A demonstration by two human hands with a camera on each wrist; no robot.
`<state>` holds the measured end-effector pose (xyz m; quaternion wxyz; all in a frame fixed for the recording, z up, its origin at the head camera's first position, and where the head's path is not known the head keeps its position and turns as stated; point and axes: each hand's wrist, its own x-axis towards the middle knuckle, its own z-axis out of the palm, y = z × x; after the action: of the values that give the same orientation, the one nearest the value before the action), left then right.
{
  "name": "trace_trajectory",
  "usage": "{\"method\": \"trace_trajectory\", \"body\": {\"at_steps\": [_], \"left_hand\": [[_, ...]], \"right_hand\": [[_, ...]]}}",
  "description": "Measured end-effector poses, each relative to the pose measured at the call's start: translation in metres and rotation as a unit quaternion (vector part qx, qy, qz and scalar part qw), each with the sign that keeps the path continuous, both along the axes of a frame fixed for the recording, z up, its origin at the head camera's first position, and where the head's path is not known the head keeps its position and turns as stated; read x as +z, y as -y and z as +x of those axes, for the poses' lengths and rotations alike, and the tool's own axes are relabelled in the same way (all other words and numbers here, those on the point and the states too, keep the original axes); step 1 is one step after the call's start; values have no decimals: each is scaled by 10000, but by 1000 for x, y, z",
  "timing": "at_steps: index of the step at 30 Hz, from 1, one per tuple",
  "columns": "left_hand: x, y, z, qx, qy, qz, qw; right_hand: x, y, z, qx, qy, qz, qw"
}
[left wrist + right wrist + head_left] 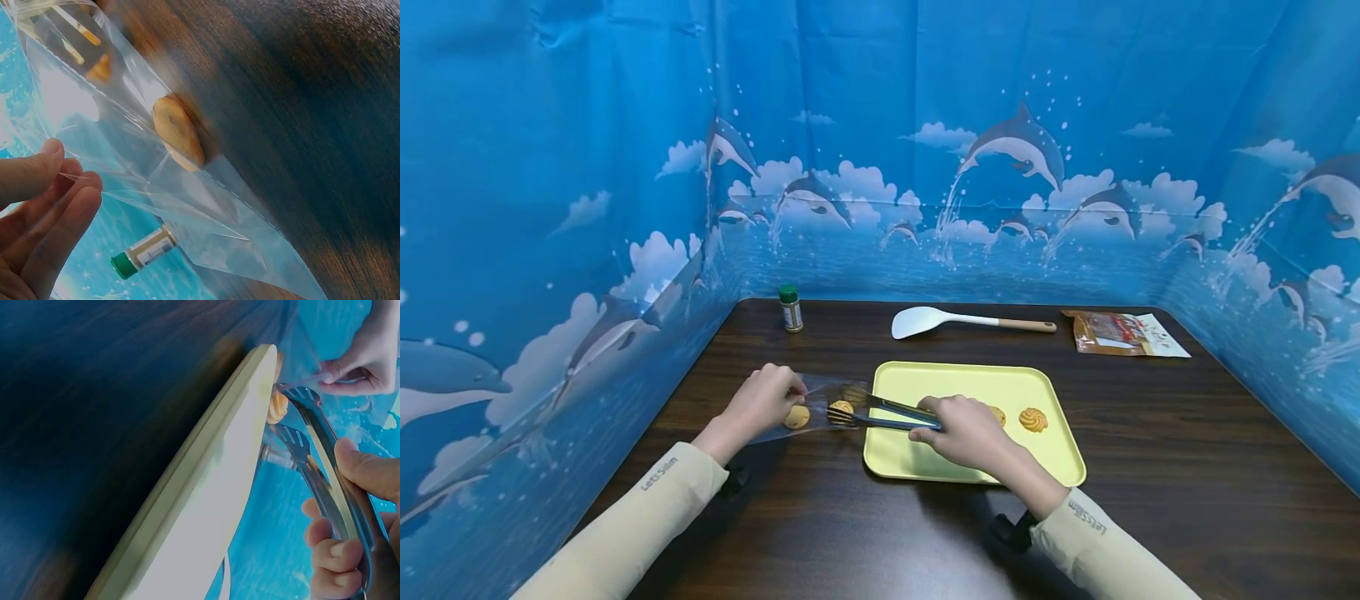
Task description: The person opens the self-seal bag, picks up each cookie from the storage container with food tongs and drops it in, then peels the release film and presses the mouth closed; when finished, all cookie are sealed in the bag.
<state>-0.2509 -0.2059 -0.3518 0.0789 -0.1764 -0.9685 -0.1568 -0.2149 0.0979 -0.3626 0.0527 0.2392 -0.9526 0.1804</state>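
Observation:
My left hand (pixel 765 397) pinches the edge of a clear plastic bag (pixel 206 219) between thumb and fingers. Inside the bag lies a round, flat cookie (pixel 178 132). My right hand (pixel 962 429) grips dark metal tongs (pixel 331 481) with slotted ends, which reach left past the tray into the bag's mouth. Between the spread tips, a swirled cookie (pixel 841 407) sits in the bag. A yellow tray (pixel 955 379) lies beneath the right hand, with another swirled cookie (pixel 1033 419) on its right side and one more (pixel 997 415) partly hidden by that hand.
Behind the bag stands a small green-capped spice jar (pixel 791 309). A white spatula (pixel 925 320) with a wooden handle lies beyond the tray. At the back right is a brown and white food packet (pixel 1123 334). A dolphin-print curtain (pixel 880 167) surrounds the dark table.

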Motion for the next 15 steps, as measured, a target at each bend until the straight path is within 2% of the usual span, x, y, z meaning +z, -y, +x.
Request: {"method": "trace_trajectory", "body": {"at_steps": [8, 15], "left_hand": [[2, -2, 1, -58, 39, 57, 10000], [0, -3, 0, -184, 4, 24, 9998]], "right_hand": [[0, 19, -6, 312, 63, 14, 9995], [-2, 32, -13, 394, 99, 36, 9992]]}}
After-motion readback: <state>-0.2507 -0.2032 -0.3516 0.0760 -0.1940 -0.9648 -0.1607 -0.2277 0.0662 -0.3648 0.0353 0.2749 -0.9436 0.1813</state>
